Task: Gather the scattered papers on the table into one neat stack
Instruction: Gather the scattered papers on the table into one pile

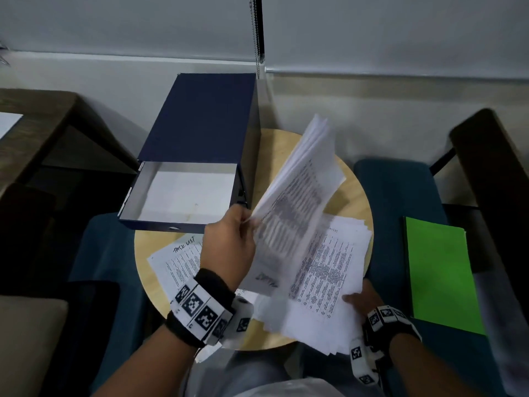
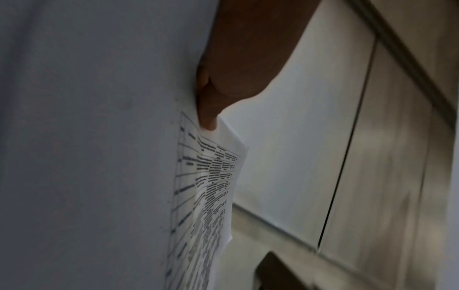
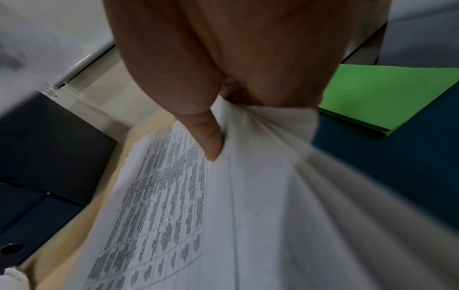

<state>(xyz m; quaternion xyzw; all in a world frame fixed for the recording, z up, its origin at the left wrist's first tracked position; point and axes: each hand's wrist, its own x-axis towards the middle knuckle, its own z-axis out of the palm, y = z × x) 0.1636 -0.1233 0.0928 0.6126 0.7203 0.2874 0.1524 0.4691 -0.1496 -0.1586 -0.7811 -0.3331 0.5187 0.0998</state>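
Left hand (image 1: 229,242) grips lifted sheaf (image 1: 297,190) mid-frame; right hand (image 1: 360,296) pinches fanned pile (image 1: 329,270) lower right. Task-list sheet (image 1: 177,262) lower left still ungathered; roughly halfway.

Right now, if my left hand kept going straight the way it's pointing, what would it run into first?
Probably the dark blue box. Your left hand, gripping the lifted sheaf of papers, points away from you toward the box's open end, though depth is hard to judge.
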